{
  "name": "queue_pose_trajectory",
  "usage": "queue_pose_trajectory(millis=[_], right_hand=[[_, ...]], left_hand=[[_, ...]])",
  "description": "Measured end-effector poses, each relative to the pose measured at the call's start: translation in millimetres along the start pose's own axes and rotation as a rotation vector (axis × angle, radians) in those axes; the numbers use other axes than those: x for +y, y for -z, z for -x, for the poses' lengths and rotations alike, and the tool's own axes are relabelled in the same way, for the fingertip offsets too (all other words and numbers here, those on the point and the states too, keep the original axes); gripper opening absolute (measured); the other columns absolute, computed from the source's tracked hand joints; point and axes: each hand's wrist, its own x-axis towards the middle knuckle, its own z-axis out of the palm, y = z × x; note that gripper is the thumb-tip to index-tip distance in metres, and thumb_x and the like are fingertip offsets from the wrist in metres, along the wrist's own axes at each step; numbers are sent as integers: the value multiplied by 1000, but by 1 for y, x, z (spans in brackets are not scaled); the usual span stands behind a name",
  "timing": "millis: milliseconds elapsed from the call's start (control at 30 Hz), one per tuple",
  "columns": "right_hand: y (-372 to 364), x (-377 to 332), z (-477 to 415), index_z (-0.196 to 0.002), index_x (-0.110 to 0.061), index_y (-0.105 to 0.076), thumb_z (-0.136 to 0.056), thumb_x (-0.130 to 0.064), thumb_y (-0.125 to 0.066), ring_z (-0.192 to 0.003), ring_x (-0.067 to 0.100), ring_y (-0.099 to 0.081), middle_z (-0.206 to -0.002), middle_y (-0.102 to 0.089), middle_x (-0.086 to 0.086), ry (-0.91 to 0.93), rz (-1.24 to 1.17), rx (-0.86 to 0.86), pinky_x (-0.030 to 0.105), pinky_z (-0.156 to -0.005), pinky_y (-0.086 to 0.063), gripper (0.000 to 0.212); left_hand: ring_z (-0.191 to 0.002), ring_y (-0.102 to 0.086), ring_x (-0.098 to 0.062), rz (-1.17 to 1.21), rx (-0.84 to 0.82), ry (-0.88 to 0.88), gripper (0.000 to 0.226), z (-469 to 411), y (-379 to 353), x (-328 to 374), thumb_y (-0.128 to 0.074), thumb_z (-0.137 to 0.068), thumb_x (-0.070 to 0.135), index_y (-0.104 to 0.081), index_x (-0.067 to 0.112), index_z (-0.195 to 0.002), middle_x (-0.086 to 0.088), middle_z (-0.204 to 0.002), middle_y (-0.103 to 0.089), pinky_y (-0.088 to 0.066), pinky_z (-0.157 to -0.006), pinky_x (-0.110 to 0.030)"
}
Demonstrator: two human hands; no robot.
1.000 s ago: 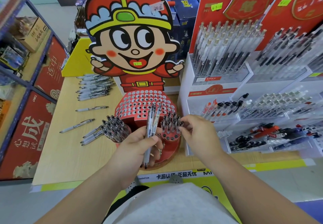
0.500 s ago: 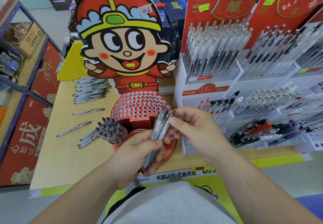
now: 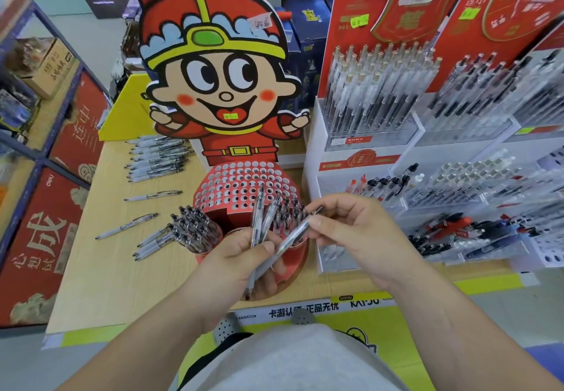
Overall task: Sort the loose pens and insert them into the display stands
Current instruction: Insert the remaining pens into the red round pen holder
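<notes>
Pens [image 3: 259, 218], seen from the head camera, stand up in a small bunch out of the left hand [image 3: 241, 259], whose fingers and thumb curl round their barrels. The hand hangs just in front of the red display stand [image 3: 238, 186], a dome full of round holes, most of them bare. The right hand [image 3: 357, 232] pinches a single pen [image 3: 294, 233] near its clip end between thumb and forefinger. This pen slants down to the left, and its grey grip lies across the left hand's fingers, so both hands touch it.

Two red cups at the foot of the stand are packed with upright pens: the left cluster [image 3: 195, 229] in plain sight, the right cluster [image 3: 290, 210] partly hidden behind the hands. A cartoon cutout [image 3: 213, 85] rises behind the dome.

On the wooden table [image 3: 91, 268], loose pens [image 3: 158, 158] lie in a row to the left of the cutout. Two more lie singly nearer the person, one [image 3: 152, 196] above the other [image 3: 126, 229], and a few [image 3: 152, 242] lie just beside the left cluster. To the right stands a white display stand [image 3: 311, 158] with tiers of filled pen racks [image 3: 378, 85].
</notes>
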Motion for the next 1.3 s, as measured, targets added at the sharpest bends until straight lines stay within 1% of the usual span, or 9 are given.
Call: queue_pose_trajectory(millis=[100,233,367,433,567,667,767,1000,1300], right_hand=[[7,-1,0,-93,-9,-74,-86,3,-69,-72,16,-71,-77,-73,6,58,-17,79,22,-66,-57,14],[19,-3,-1,-90,-12,-73,-86,5,-70,-72,15,-67,-75,-73,1,164,43,163,22,-66,-57,18],[21,13,-5,-88,-30,-72,-86,-4,-74,-75,20,-64,-81,-71,0,232,389,248,29,-72,-56,26],[19,26,-8,-88,-36,-70,-86,-10,-77,-76,13,-63,-83,-65,-5,292,580,265,26,-73,-53,27],[13,42,-13,-98,-21,-74,-87,-12,-75,-79,2,-61,-87,-59,-16,366,778,222,8,-72,-46,15],[12,51,-18,-101,-17,-73,-88,-13,-75,-76,4,-60,-89,-59,-10,393,884,185,19,-74,-50,14],[8,56,-21,-104,-16,-73,-88,-13,-75,-76,8,-59,-91,-57,-9,410,929,160,27,-76,-53,17],[1,67,-31,-110,-16,-74,-88,-17,-75,-76,7,-55,-92,-55,-12,373,964,142,22,-76,-46,21],[-2,74,-33,-111,-17,-74,-87,-15,-76,-75,11,-58,-86,-57,-11,377,948,154,33,-74,-54,24]], left_hand=[[-67,-65,-27,117,95,49,17,-3,3,1,-50,-105,21,-61,7,-105,-13,-83,-72,-49,-51,-34],[-58,-59,-25,123,218,95,17,-8,20,-7,-53,-104,24,-58,8,-103,-11,-75,-64,-42,-48,-31],[-48,-40,-21,104,208,74,18,-6,24,-12,-52,-104,24,-55,7,-103,-5,-64,-48,-32,-46,-29],[-48,-36,-21,115,195,67,17,-5,23,-14,-51,-104,23,-55,6,-103,-5,-63,-44,-31,-46,-29],[-48,-35,-20,129,167,46,18,-4,20,-16,-50,-105,22,-55,6,-101,-4,-63,-42,-29,-47,-30],[-48,-36,-19,137,157,39,19,-2,18,-17,-47,-106,21,-56,5,-102,-3,-63,-41,-31,-46,-31],[-49,-35,-19,141,150,34,19,-1,17,-19,-47,-106,20,-56,4,-105,-4,-64,-40,-31,-47,-31],[-50,-35,-20,151,124,26,20,0,17,-19,-47,-106,20,-56,3,-107,-5,-64,-41,-29,-48,-32],[-49,-37,-20,134,73,-7,18,3,14,-18,-46,-106,16,-60,5,-106,-4,-64,-43,-33,-50,-31]])
